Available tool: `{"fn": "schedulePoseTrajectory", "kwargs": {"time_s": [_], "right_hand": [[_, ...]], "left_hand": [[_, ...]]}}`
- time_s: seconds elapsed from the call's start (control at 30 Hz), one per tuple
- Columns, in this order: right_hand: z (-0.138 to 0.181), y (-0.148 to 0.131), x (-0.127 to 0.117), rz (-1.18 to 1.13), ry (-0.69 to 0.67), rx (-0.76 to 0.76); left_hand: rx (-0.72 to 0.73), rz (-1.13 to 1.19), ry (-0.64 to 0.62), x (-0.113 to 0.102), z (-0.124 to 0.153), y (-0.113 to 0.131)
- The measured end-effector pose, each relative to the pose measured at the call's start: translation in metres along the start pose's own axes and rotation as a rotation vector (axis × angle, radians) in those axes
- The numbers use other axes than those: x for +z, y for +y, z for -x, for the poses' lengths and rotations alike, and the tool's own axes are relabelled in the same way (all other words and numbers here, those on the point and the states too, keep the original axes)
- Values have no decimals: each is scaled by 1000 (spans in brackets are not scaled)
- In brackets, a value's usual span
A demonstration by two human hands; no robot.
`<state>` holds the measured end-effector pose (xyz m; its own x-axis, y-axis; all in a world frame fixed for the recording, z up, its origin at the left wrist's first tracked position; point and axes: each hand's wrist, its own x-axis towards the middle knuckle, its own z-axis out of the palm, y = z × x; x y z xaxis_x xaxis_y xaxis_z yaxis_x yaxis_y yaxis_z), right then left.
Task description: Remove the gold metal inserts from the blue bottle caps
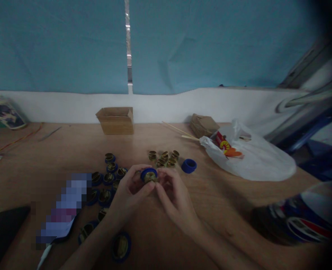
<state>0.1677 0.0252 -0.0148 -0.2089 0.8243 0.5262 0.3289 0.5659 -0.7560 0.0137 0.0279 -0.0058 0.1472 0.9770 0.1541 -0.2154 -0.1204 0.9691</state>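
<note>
Over the middle of the table, my left hand (135, 187) and my right hand (174, 191) are closed around a blue ring with a gold metal piece (149, 175) in it. The fingertips of both hands meet at its near edge. Beyond my hands lies a small group of loose gold metal pieces (163, 159). A short stack of blue rings (189, 165) stands to the right of that group. Several blue rings with gold pieces inside (105, 196) are spread to the left, some partly hidden by my left arm. Another such ring (121, 246) lies nearer to me.
An open cardboard box (117, 122) stands at the back. A white plastic bag (264, 159), a brown paper bag (203, 125) and thin sticks lie back right. A large bottle with a blue label (295, 217) is at right. A phone (64, 210) with a cable lies left.
</note>
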Motion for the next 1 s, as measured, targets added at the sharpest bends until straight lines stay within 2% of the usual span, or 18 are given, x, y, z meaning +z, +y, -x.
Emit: {"fn": "schedulePoseTrajectory", "kwargs": {"time_s": [0.23, 0.47, 1.0], "right_hand": [[-1, 0, -1, -2, 17, 16], [0, -2, 1, 32, 119, -31], [-7, -3, -4, -185, 63, 136]], "left_hand": [[37, 0, -92, 2, 5, 2], [56, 28, -78, 0, 4, 1], [22, 39, -29, -4, 3, -4]]}}
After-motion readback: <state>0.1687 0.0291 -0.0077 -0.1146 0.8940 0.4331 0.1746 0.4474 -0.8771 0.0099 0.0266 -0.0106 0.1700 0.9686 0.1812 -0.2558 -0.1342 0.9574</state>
